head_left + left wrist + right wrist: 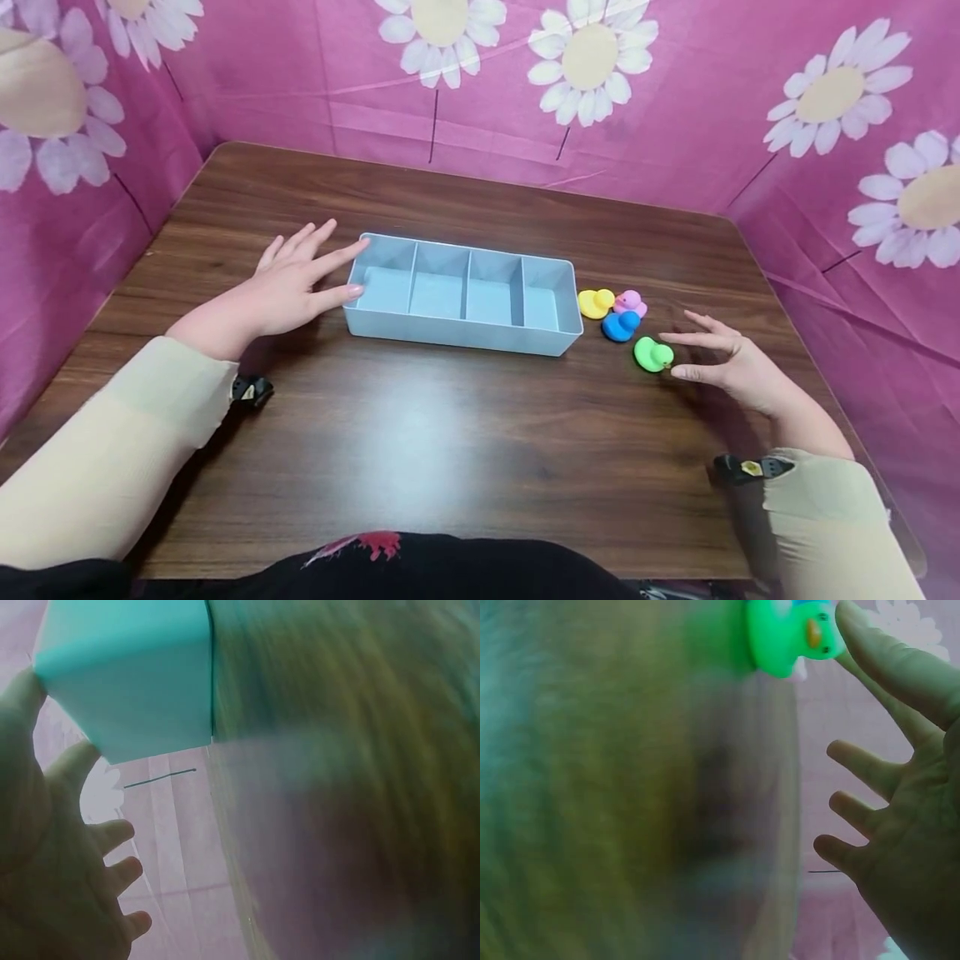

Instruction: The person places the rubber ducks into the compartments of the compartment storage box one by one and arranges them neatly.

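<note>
A light blue divided box (457, 331) with several compartments stands on the wooden table. My left hand (288, 283) is at its left end, fingers spread, with thumb and index finger against the box; the left wrist view shows both at the box's end wall (142, 712). Just right of the green rubber duck (653, 355) is my right hand (738, 367), thumb and fingers extended and apart. Its thumb tip is close to the duck's head (821, 634); whether they touch I cannot tell. Yellow (595, 304), pink (631, 303) and blue (621, 326) rubber ducks cluster beside the box's right end.
The brown wooden table (420, 467) reaches back to a pink cloth (495, 125) printed with white daisies, which hangs behind and on both sides. A black-clothed part of the person (450, 567) shows at the table's front edge.
</note>
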Demonstrator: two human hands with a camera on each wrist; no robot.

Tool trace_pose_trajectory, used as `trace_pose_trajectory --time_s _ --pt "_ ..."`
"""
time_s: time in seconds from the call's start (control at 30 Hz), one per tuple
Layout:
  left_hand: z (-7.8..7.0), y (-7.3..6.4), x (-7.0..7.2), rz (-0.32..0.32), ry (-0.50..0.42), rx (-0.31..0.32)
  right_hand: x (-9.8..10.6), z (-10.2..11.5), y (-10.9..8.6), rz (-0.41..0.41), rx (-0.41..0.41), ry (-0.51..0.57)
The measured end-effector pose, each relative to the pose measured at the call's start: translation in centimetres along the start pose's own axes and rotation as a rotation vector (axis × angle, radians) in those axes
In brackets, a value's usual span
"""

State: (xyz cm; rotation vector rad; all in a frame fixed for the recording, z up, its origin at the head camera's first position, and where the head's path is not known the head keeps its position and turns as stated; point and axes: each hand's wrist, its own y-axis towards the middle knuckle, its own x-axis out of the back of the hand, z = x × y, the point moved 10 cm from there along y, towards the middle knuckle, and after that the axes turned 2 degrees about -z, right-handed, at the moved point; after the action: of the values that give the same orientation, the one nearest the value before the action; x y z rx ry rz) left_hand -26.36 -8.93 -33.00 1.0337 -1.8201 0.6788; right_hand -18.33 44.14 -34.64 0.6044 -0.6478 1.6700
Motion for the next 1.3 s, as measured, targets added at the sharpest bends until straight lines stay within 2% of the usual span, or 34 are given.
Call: trace_pose_trajectory --time_s 0.2,0.47,0.67,0.97,1.13,1.3 --pt "0.0 0.0 0.1 0.002 -0.024 0.003 -1.1 -1.0 0.2 -0.014 -0.027 0.089" --pt "0.1 -0.3 0.0 0.01 -0.043 0.013 -1.1 -0.4 0.5 -0.021 0.012 0.042" --pt "0.1 -0.3 -0.1 0.019 -0.052 0.017 -0.8 0.4 0.4 -0.051 -0.027 0.076" --pt "0.3 -0.4 -0.3 0.031 -0.048 0.028 0.4 3.7 1.2 -0.068 0.043 0.057" --pt "0.2 -0.5 -0.3 0.035 -0.053 0.029 0.8 6.0 2.5 -0.063 0.063 0.039" --pt "0.1 -0.4 -0.2 0.033 -0.049 0.029 0.6 8.3 4.3 -0.041 0.047 0.02"
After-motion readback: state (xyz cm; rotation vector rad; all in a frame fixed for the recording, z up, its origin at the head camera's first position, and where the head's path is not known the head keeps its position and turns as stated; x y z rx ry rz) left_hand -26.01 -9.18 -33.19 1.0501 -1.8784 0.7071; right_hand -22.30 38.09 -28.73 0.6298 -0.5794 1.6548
